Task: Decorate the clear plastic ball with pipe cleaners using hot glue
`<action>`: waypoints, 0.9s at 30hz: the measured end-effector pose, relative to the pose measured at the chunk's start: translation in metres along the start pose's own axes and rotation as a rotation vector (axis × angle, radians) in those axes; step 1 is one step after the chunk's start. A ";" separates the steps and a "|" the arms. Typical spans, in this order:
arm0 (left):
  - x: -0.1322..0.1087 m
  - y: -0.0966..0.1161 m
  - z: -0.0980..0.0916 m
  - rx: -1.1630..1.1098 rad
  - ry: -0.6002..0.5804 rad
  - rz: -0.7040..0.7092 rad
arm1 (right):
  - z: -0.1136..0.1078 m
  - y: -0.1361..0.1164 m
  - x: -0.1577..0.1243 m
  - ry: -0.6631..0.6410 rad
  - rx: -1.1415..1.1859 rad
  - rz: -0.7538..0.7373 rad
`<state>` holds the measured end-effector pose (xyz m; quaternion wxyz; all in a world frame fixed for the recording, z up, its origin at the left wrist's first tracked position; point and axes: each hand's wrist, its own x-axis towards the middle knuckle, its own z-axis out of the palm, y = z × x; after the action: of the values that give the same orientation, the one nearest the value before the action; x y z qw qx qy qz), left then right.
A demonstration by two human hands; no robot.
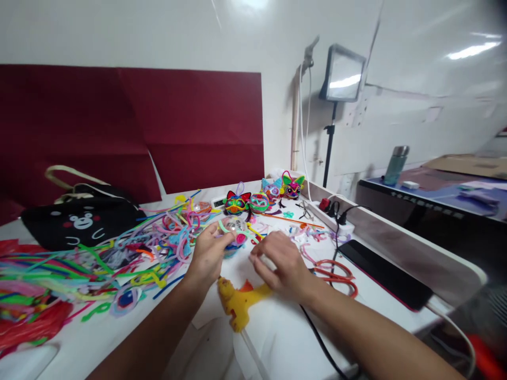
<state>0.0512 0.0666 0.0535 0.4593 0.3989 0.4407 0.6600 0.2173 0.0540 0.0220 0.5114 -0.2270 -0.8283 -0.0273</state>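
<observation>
A clear plastic ball (234,226), decorated with a pink coil and pale green and blue pipe cleaner, is gripped between the thumb and fingers of my left hand (209,253). Just right of it hovers my right hand (277,261), its fingertips pinched together; whatever they hold is too small to make out. Below both hands a yellow hot glue gun (237,302) lies on the white table, a glue stick (253,351) sticking out of its end. Part of the gun is hidden behind my right wrist.
Tangled pipe cleaners (166,237) cover the left side, beside a black bag (79,219). Several finished ornaments (236,202) stand at the back. Rightward are red-handled scissors (336,274), a phone (386,272), a power strip (332,216) with cords, and a low partition (396,237).
</observation>
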 end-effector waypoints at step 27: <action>0.001 0.012 -0.051 -0.126 0.264 0.039 | 0.019 -0.019 -0.019 -0.791 -0.148 0.028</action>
<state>0.0004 0.0540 0.0504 0.4085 0.2873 0.4473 0.7419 0.2013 0.0358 0.0004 0.1357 -0.2675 -0.9539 0.0098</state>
